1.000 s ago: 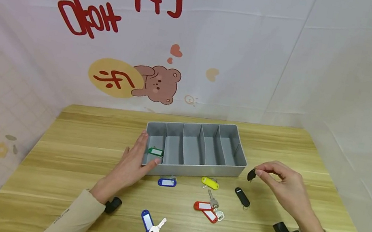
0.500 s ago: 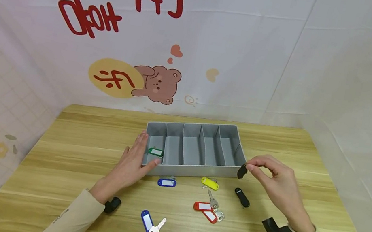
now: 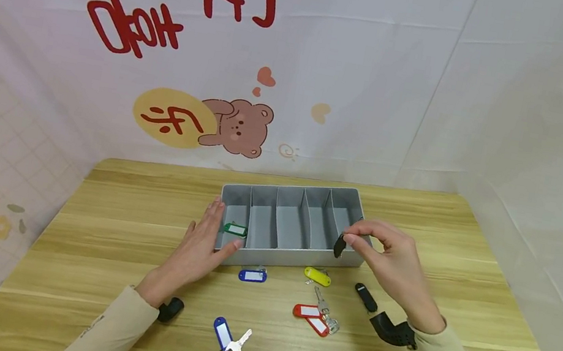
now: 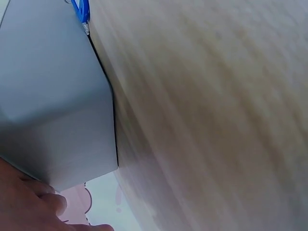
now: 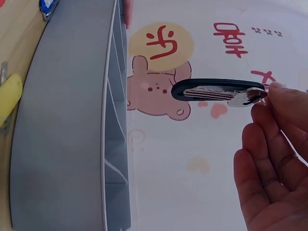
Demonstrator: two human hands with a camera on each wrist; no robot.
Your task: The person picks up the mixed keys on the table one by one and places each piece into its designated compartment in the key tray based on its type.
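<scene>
Right hand [image 3: 398, 263] pinching a black key tag [image 3: 340, 246] by the grey tray [image 3: 290, 258]

The right hand is arching in from the right, thumb and index finger pinching the ring end of the black key tag while the remaining fingers [image 5: 252, 144] are curling loosely. The tag is hanging free in the head view, overlapping the front rim toward the right end; the right wrist view is showing a gap between the two. The left hand [image 3: 195, 248] is resting at the tray's left end, fingers extending along the outer wall, thumb reaching over the front corner and gripping nothing.

Thin upright dividers are splitting the tray into five long compartments, the leftmost holding a green tag [image 3: 236, 229]. Bare wood grain is running behind the tray to the far edge of the worktop [image 3: 144, 193], and more is spreading right of it. A yellow tag [image 3: 317, 276] and a blue tag [image 3: 252, 275] are lying just before the front wall; another black tag [image 3: 366, 298] is lying below the right hand.

The tray is looking smooth and matte. A silver, grooved key [image 5: 211, 93] is lying along the held tag, whose ends are rounded. Red tags [image 3: 308, 311] are overlapping nearer the person.
</scene>
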